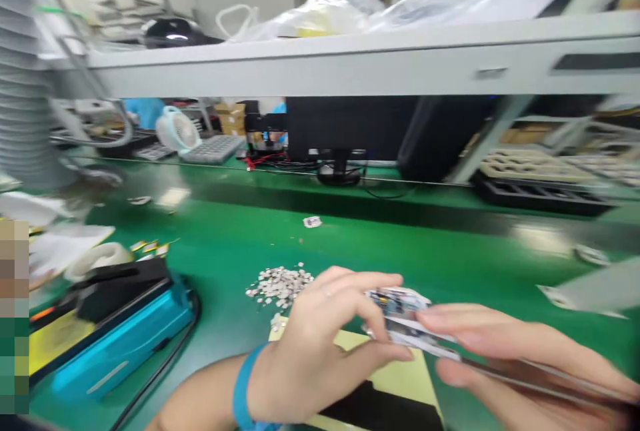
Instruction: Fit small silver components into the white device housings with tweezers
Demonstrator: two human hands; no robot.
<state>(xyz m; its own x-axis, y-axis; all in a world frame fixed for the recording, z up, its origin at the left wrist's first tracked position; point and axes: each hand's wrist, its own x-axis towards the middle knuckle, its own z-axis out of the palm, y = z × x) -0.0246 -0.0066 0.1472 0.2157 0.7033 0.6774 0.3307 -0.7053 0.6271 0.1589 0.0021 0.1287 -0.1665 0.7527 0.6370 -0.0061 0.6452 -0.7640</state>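
Observation:
My left hand (320,344), with a blue band on its wrist, pinches one end of a small circuit board (400,314) low in the middle of the view. My right hand (505,357) comes in from the lower right, fingers pressed along the board's other side. The board is held just above a yellow sheet (400,377) on the green bench. A heap of small white pieces (280,284) lies just behind my left hand.
A teal and black device (115,331) sits at the lower left with a cable. A roll of white tape (97,259) lies behind it. A black monitor (345,131) stands under a grey shelf (350,57). Black trays (540,194) sit at the right.

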